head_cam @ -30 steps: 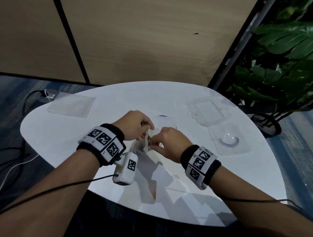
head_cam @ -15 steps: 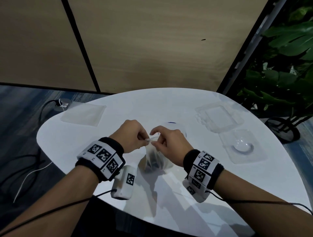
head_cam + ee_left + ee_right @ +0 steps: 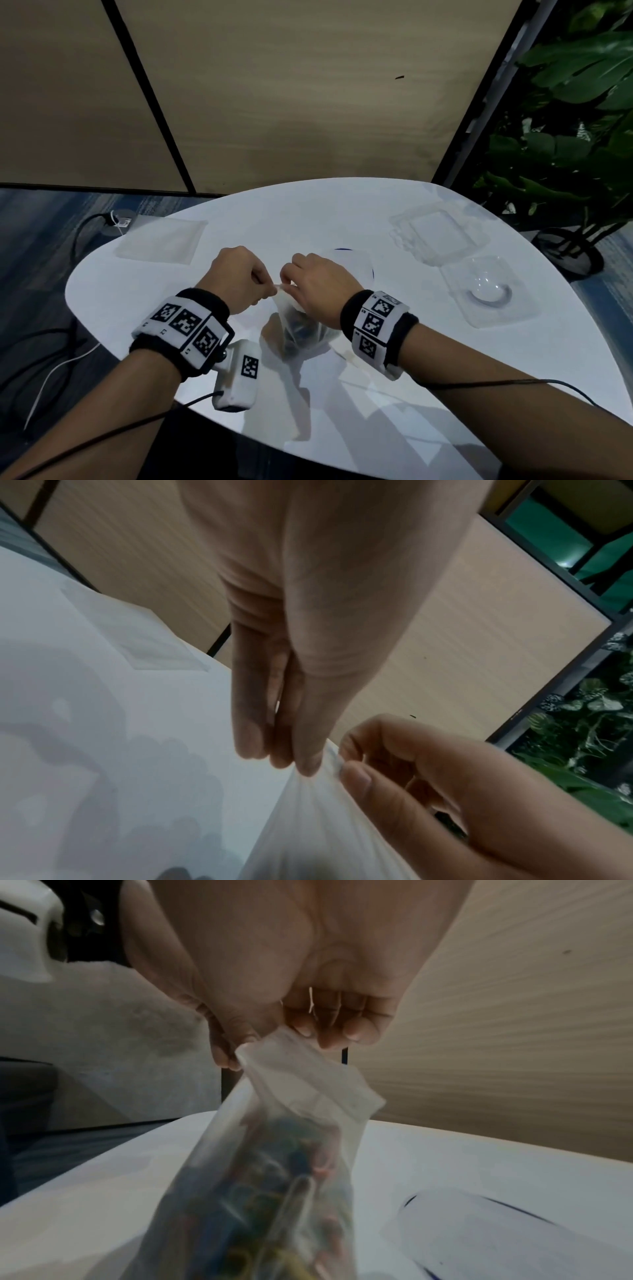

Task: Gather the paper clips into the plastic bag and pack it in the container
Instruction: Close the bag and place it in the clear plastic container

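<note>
A clear plastic bag (image 3: 298,329) hangs upright above the white table (image 3: 171,298), its bottom near the surface. Coloured paper clips (image 3: 274,1204) fill its lower part. My left hand (image 3: 270,292) pinches the bag's top edge at its left end. My right hand (image 3: 288,281) pinches the same edge just to the right. In the left wrist view, my left hand (image 3: 291,761) and right hand (image 3: 342,762) meet on the bag (image 3: 325,826). In the right wrist view, my right hand (image 3: 274,1037) grips the mouth of the bag (image 3: 308,1096). The clear clamshell container (image 3: 489,298) lies open at the right.
The container's lid half (image 3: 435,233) lies behind its base. A flat clear bag (image 3: 161,240) lies at the table's far left. A clear blue-rimmed sheet (image 3: 359,263) sits just behind my right hand. Cables (image 3: 51,370) run on the floor at left; a plant (image 3: 565,154) stands at right.
Both hands have lifted the bag's top from near the table, so the bag now hangs upright with the clips settled at its bottom. The pinch points have spread slightly apart.
</note>
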Action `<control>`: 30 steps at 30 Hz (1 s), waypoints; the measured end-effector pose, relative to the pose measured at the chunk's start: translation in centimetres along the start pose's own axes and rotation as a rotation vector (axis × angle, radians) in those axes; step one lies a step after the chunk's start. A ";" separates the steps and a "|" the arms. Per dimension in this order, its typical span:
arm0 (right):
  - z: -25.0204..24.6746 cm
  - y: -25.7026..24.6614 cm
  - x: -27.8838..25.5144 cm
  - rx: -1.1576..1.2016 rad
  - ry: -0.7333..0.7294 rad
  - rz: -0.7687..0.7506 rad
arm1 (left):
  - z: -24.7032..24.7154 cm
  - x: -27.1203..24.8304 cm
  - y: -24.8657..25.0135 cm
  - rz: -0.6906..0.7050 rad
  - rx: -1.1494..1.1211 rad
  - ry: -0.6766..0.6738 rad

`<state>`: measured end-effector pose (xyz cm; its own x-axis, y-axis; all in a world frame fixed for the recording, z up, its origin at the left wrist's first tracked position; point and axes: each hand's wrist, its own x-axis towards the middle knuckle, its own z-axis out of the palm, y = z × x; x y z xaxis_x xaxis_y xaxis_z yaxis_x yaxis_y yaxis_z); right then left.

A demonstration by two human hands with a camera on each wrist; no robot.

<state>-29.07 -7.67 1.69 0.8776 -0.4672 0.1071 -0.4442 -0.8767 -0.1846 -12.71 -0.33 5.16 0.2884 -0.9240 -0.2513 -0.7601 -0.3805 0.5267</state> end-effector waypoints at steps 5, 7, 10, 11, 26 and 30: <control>0.3 3.0 -0.7 -0.076 -0.081 0.068 | -0.6 1.0 -2.3 -0.130 -0.033 0.078; 0.8 4.1 -1.1 -0.039 -0.133 0.179 | -0.2 1.8 -3.2 -0.172 -0.065 0.108; 1.5 3.8 -1.1 0.050 -0.209 0.295 | 1.1 3.8 -3.6 -0.184 0.011 0.116; 1.7 3.7 -0.9 0.103 -0.212 0.331 | 1.5 4.7 -3.8 -0.184 0.055 0.124; 0.3 20.0 -9.2 -0.087 -0.325 0.947 | 2.5 11.5 -15.7 -0.251 0.307 0.136; 1.1 20.0 -8.9 -0.138 -0.368 0.815 | 1.0 10.8 -14.2 -0.300 0.205 0.186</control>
<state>-45.58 -20.87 -4.05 0.2731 -0.9040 -0.3288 -0.9501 -0.3071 0.0551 0.60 -4.82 -5.86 0.6009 -0.7716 -0.2086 -0.7211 -0.6359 0.2751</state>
